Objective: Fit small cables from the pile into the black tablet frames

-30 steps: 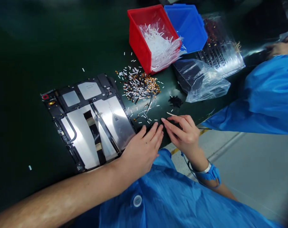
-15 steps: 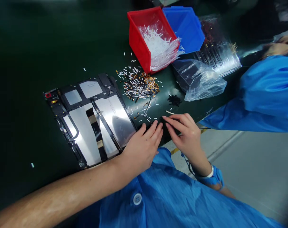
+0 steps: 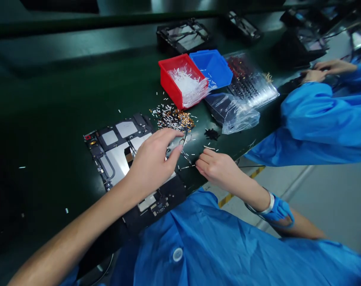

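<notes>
My left hand (image 3: 156,157) is over a device chassis (image 3: 116,169), a flat black-and-silver open housing. Its thumb and forefinger are spread beside a thin, bent grey piece (image 3: 185,154), whose kind I cannot make out; nothing shows between them. On the right, my right hand (image 3: 214,165) has its fingers curled and pressed together near the table edge. Whatever its fingertips pinch is hidden or too small to name. Past both hands lies a pile of small white and gold-coloured pieces (image 3: 170,119), and a small heap of black bits (image 3: 212,134) sits to its right.
A red bin (image 3: 170,85) of white strips stands beside a blue bin (image 3: 217,71). Clear plastic bags (image 3: 240,117) and a clear tray (image 3: 252,85) lie rightward. More devices (image 3: 186,35) are at the back. A co-worker's blue sleeve (image 3: 314,119) reaches in at right.
My left hand has lifted away from my right hand, moving left and forward, with thumb and forefinger now apart. My right hand's fingers have curled in. The view has tilted up, showing more table.
</notes>
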Motion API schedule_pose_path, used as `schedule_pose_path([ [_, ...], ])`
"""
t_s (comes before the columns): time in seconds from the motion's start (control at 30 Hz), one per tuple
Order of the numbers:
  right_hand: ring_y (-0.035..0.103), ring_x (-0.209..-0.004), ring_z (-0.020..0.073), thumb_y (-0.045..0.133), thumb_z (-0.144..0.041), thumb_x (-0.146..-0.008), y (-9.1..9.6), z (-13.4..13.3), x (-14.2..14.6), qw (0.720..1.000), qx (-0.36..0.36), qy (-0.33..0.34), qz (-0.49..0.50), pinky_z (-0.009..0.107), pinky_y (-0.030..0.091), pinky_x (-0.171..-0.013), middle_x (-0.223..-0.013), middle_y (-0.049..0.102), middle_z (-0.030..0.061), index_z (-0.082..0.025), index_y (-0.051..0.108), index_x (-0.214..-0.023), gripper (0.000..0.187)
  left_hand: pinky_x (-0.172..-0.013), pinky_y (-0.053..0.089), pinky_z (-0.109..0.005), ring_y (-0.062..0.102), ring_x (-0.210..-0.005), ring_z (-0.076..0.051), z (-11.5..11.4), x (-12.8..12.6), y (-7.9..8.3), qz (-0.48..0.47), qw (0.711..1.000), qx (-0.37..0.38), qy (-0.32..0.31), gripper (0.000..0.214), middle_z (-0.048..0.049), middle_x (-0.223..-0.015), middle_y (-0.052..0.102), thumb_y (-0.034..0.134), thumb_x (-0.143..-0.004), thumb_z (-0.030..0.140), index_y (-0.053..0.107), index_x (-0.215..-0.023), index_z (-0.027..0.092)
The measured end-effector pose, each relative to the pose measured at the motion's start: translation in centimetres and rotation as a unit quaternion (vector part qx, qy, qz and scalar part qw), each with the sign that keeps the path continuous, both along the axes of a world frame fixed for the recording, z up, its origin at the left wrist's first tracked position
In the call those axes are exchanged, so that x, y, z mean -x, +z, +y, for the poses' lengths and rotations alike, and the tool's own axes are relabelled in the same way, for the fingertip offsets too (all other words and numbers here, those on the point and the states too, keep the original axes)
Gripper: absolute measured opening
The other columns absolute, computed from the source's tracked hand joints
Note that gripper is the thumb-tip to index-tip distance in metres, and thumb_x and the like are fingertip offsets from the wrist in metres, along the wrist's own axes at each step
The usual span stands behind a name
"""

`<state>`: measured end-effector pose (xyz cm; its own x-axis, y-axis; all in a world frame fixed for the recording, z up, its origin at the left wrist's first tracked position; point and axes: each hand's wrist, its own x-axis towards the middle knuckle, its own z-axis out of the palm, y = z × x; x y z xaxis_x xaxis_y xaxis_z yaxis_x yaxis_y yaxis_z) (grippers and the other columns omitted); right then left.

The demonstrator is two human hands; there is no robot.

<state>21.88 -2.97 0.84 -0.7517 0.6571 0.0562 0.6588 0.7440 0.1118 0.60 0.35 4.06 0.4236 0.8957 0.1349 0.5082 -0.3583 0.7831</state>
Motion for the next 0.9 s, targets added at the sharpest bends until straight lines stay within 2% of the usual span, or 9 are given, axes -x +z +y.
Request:
schedule_pose_path([
  [0.23,0.048,-0.062,0.0165,0.05,-0.008,-0.084,-0.4,0.1,0.1,0.999,-0.04,0.002,0.012,0.029,0.034,-0.055,-0.06,0.058,0.0036,-0.016,0.058,-0.062,0.024,-0.091,0.049,-0.038,0.064,-0.1,-0.02,0.0,-1.0,-2.1,0.012,0.997,0.065,-0.039,0.024,-0.0095,-0.108,0.069,0.055,-0.083,0.012,0.063,-0.106,0.012],
  [0.4,0.049,-0.063,0.0148,0.048,-0.011,-0.088,1.6,0.6,0.8,0.99,-0.123,-0.014,0.07,0.028,0.038,-0.055,-0.06,0.058,0.0024,-0.017,0.059,-0.064,0.027,-0.087,0.048,-0.037,0.063,-0.095,-0.02,-0.3,-1.1,-1.8,-0.039,0.994,0.096,-0.028,0.019,-0.0094,-0.104,0.069,0.055,-0.085,0.017,0.064,-0.1,0.012],
  [0.5,0.052,-0.067,0.0143,0.049,-0.014,-0.09,3.1,1.2,1.5,0.982,-0.162,-0.002,0.099,0.027,0.042,-0.058,-0.066,0.063,0.0028,-0.018,0.061,-0.067,0.026,-0.075,0.049,-0.031,0.062,-0.078,-0.017,-0.4,-1.0,-1.4,-0.127,0.973,0.182,-0.056,0.018,-0.0047,-0.082,0.069,0.052,-0.088,0.027,0.064,-0.084,0.015],
  [0.57,0.053,-0.067,0.0142,0.05,-0.014,-0.09,3.9,1.7,2.2,0.976,-0.174,0.013,0.13,0.027,0.044,-0.059,-0.068,0.064,0.0033,-0.019,0.062,-0.068,0.026,-0.067,0.047,-0.027,0.06,-0.067,-0.014,-0.4,-1.0,-1.1,-0.196,0.947,0.245,-0.067,0.02,-0.0021,-0.07,0.065,0.052,-0.087,0.027,0.061,-0.075,0.015],
  [0.63,0.054,-0.067,0.0147,0.051,-0.013,-0.089,4.4,2.2,2.9,0.965,-0.181,0.023,0.188,0.028,0.046,-0.06,-0.07,0.066,0.0042,-0.018,0.063,-0.072,0.021,-0.062,0.046,-0.024,0.057,-0.059,-0.012,-0.4,-0.9,-0.9,-0.246,0.93,0.269,-0.051,0.018,-0.0006,-0.063,0.062,0.052,-0.086,0.025,0.058,-0.072,0.015],
  [0.7,0.057,-0.07,0.0152,0.053,-0.011,-0.087,4.7,2.6,3.7,0.95,-0.173,0.024,0.26,0.028,0.049,-0.061,-0.074,0.069,0.005,-0.017,0.065,-0.079,0.015,-0.059,0.045,-0.024,0.055,-0.056,-0.011,-0.3,-0.7,-0.5,-0.263,0.93,0.256,-0.019,0.018,-0.0001,-0.061,0.06,0.052,-0.085,0.024,0.059,-0.072,0.015],
  [0.77,0.059,-0.071,0.0154,0.056,-0.01,-0.085,5.0,3.1,4.3,0.937,-0.151,0.021,0.313,0.029,0.052,-0.063,-0.077,0.07,0.0052,-0.017,0.066,-0.083,0.012,-0.059,0.046,-0.024,0.057,-0.058,-0.013,-0.2,-0.4,0.0,-0.246,0.943,0.223,0.012,0.018,-0.0011,-0.063,0.062,0.052,-0.085,0.024,0.062,-0.072,0.015],
  [0.9,0.061,-0.069,0.0161,0.059,-0.01,-0.083,5.5,4.1,5.3,0.934,-0.157,0.019,0.321,0.03,0.054,-0.064,-0.076,0.071,0.0054,-0.016,0.067,-0.082,0.01,-0.066,0.049,-0.027,0.061,-0.065,-0.016,0.0,0.5,0.9,-0.163,0.976,0.14,0.032,0.021,-0.0025,-0.071,0.068,0.049,-0.087,0.018,0.069,-0.084,0.016],
])
